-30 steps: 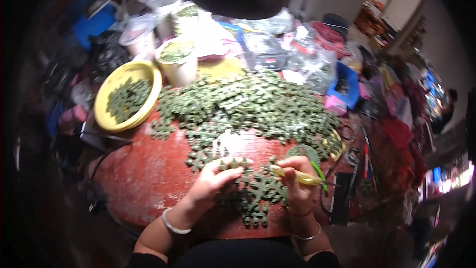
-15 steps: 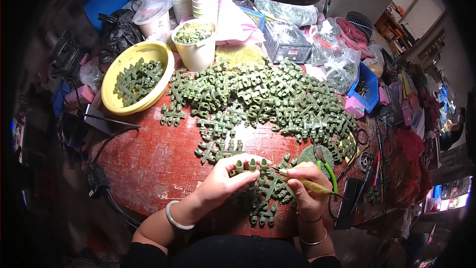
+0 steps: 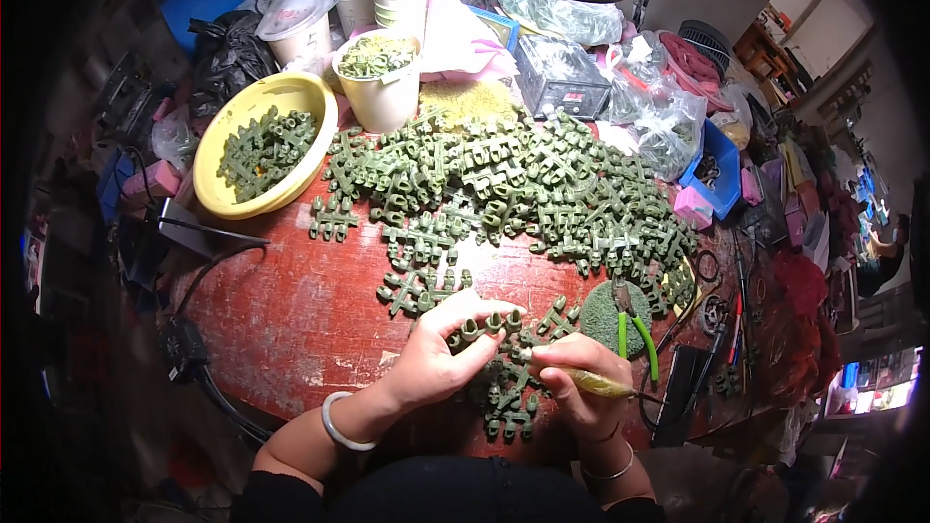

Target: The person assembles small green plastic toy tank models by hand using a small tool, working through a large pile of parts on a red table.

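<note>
My left hand (image 3: 436, 353) is closed, pinching a small green branched piece (image 3: 493, 323) with stubby cup-like ends; it looks like wax. In my right hand (image 3: 584, 383) is a corded pen tool (image 3: 603, 384) with a yellowish handle, its front end close to the held piece. Whether its tip touches the piece is hard to make out. Beneath and between the hands, several similar green pieces (image 3: 511, 416) lie on the red table (image 3: 291, 300). Just beyond my right hand, green-handled pliers (image 3: 647, 344) rest partly on a round green pad (image 3: 605, 312).
A large heap of green pieces (image 3: 542, 184) spreads across the table's far half. The yellow basin (image 3: 205, 169) at left holds more. White buckets (image 3: 381, 107), a dark box (image 3: 567, 82) and plastic bags (image 3: 668, 131) stand behind. Cables and a flat black object (image 3: 686, 378) lie at right.
My right hand has shifted slightly left and down with the pen tool, its tip now less visible. The piece in my left hand has tilted.
</note>
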A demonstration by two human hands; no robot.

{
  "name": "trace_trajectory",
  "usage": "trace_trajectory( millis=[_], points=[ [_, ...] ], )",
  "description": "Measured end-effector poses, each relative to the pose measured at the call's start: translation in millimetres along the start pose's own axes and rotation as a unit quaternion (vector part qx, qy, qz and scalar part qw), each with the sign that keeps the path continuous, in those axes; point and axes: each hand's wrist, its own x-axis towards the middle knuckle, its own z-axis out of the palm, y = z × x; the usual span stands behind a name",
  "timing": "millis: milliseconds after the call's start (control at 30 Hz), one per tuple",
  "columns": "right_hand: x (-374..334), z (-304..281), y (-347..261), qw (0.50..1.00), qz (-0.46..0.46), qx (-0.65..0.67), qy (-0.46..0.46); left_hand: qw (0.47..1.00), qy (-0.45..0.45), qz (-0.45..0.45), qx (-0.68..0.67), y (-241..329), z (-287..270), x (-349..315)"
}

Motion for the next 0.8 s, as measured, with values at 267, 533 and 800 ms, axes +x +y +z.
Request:
trace_trajectory(
  millis=[267, 533, 800],
  points=[
    [4.1, -9.1, 4.5, 0.999, 0.037, 0.029, 0.006, 0.983, -0.056, -0.131, -0.116, 2.4, -1.0, -2.3],
    [4.1, -9.0, 5.1, 1.000, 0.006, 0.011, -0.024, 0.989, -0.067, -0.085, -0.105, 0.6, -0.7, -1.1],
    [-1.3, -9.1, 6.8, 0.985, 0.108, 0.113, 0.066, 0.998, -0.049, -0.021, -0.029, 4.4, 0.9, -0.3]
  ],
)
